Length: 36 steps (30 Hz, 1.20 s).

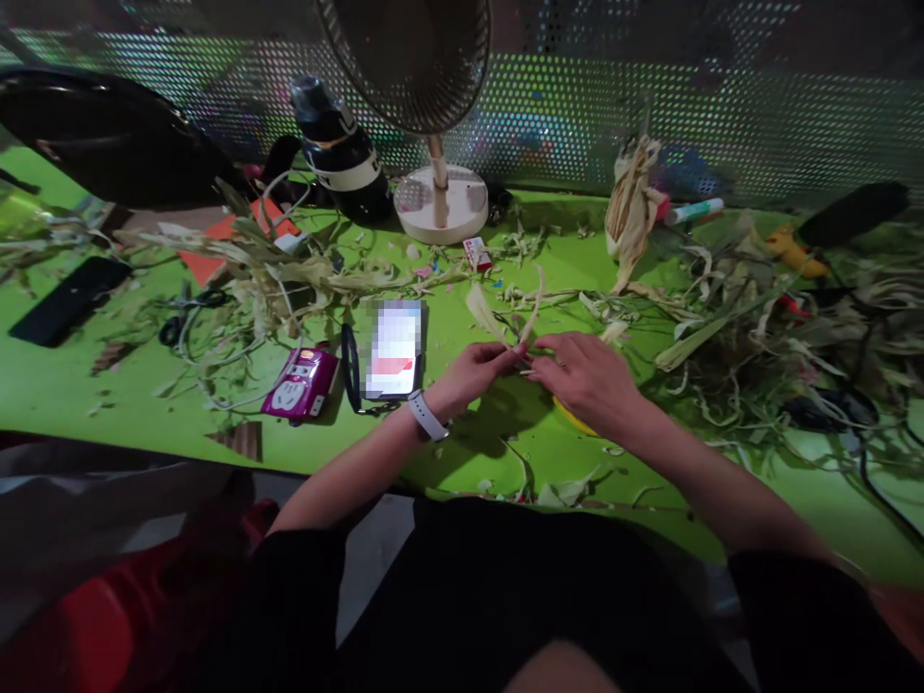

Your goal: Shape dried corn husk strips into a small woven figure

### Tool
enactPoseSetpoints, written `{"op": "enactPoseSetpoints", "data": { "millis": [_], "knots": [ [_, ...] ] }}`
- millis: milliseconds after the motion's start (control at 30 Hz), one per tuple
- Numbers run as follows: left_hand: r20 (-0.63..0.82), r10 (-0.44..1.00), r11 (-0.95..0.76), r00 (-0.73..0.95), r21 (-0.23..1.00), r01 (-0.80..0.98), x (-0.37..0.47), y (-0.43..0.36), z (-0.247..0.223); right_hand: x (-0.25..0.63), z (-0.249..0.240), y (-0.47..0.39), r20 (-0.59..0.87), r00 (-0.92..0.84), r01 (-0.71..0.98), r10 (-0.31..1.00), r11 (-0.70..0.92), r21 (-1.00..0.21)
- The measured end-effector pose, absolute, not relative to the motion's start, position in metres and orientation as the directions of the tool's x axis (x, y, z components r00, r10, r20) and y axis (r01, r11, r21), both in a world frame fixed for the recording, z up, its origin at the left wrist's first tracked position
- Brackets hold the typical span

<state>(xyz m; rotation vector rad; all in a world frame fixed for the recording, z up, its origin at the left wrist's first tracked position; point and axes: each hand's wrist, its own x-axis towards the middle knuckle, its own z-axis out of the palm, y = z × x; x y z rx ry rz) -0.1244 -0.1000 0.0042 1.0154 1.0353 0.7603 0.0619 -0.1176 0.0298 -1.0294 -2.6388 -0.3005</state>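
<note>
Over the green table, my left hand [473, 375] pinches the lower end of a pale corn husk strip [485, 313] between thumb and fingers. My right hand [588, 380] meets it from the right, its bent fingers closed on the same bunch. A second thin strip curls upward between the two hands. Exactly where the husk pieces join is hidden by my fingertips. Part of a yellow curved object [577, 420] shows beneath my right hand; its kind is unclear. A white band is on my left wrist.
A phone [396, 351] with a lit screen and a purple power socket [299, 385] lie left of my hands. Behind them stand a fan [440, 202] and a black bottle [343, 159]. Husk scraps [751, 327] heap up at right; scissors [189, 310] lie at left.
</note>
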Motion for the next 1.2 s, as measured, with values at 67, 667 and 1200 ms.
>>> {"op": "enactPoseSetpoints", "data": {
  "millis": [67, 667, 1200],
  "knots": [
    [-0.321, 0.872, 0.350, 0.369, 0.937, -0.012, -0.126, -0.100, 0.004, 0.067, 0.029, -0.109, 0.328, -0.693, 0.685, 0.642, 0.728, 0.023],
    [-0.443, 0.674, 0.607, 0.591, 0.789, -0.100, -0.141, -0.090, 0.007, 0.080, 0.020, -0.095, 0.238, -0.725, 0.603, 0.647, 0.762, -0.236],
    [-0.472, 0.619, 0.562, 0.628, 0.825, 0.066, -0.140, -0.092, 0.011, 0.079, 0.027, -0.103, 0.268, -0.824, 0.481, 0.499, 0.866, -0.135]
  ]
}}
